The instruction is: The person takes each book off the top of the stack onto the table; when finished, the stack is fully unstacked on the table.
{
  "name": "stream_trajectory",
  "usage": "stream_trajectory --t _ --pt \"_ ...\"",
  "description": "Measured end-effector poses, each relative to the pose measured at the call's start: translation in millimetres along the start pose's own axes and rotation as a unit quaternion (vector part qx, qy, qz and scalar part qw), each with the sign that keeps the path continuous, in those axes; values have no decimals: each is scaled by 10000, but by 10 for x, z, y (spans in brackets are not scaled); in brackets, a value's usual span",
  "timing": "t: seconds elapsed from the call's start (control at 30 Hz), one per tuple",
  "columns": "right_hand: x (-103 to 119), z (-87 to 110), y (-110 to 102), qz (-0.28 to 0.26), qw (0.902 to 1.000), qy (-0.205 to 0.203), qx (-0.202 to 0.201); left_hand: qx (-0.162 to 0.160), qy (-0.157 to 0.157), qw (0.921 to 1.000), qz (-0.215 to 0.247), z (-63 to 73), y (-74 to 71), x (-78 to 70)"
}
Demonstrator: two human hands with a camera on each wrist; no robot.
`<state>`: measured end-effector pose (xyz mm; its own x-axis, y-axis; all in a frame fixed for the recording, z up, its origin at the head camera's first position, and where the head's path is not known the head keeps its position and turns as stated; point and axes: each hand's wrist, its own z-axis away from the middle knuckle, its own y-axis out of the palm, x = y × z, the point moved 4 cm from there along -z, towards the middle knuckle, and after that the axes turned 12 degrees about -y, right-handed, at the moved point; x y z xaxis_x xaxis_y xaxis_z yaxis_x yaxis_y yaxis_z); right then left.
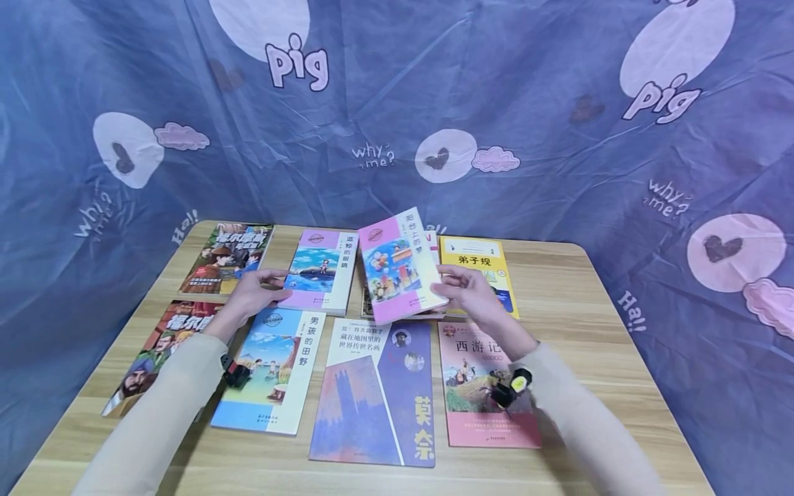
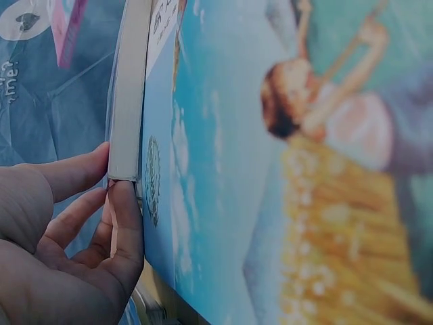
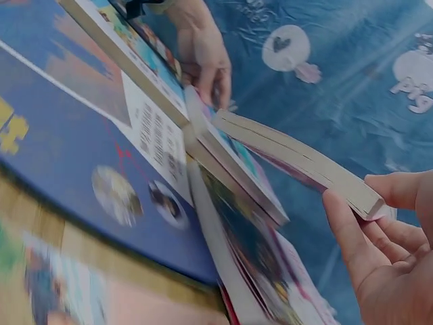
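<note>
My right hand [image 1: 466, 295] pinches the right edge of a pink-and-white book [image 1: 397, 265] with balloons on its cover. That book is tilted and raised over other books; in the right wrist view its page edges [image 3: 304, 162] show between thumb and fingers. With thumb and fingers, my left hand [image 1: 253, 297] grips the left edge of another pink-and-white book [image 1: 318, 272], whose cover shows a blue sea. The left wrist view has the thumb on one face of this book's corner [image 2: 128, 122] and the fingers at the other.
A blue book [image 1: 269, 372], a purple book [image 1: 378, 393] and a red book [image 1: 490, 399] lie in front. Two comic-style books [image 1: 229, 258] are at the left, a yellow book [image 1: 496, 275] at the back right. Patterned blue cloth [image 1: 397, 103] hangs behind the wooden table [image 1: 595, 358].
</note>
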<state>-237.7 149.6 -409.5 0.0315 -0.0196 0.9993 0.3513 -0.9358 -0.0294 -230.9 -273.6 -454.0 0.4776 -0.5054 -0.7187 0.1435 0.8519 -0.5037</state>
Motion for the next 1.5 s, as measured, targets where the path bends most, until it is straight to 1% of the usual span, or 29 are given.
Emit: stream_trajectory --t 0.1,0.23,0.4,0.53,0.73,0.9,1.03,1.3,1.5 --pt "52 123 -225 60 9999 -86 -97 -9 -29 10000 15 -5 4 1" --pt "86 308 -532 17 9997 -91 -233 -26 -73 10000 -18 -13 11 0" --pt "95 527 -900 -329 9983 -170 -455 -64 -56 10000 -36 -24 3 0" --pt "107 669 -1175 -550 9965 -323 -542 -55 -36 10000 3 -28 13 11" --pt "106 834 -1548 -551 9957 -416 -623 -97 -107 9999 -17 -24 18 20" --pt "75 911 -1810 -388 9961 -325 -721 -112 -155 9998 -29 -30 13 23" --pt "49 938 -1995 -261 9960 -216 -823 -105 -126 9999 2 -31 11 26" --pt "-23 969 -2314 -121 9950 -174 -976 -122 -127 9998 1 -29 13 21" --pt "-126 968 -2493 121 9951 148 -974 -117 -154 9998 -39 -18 8 20"
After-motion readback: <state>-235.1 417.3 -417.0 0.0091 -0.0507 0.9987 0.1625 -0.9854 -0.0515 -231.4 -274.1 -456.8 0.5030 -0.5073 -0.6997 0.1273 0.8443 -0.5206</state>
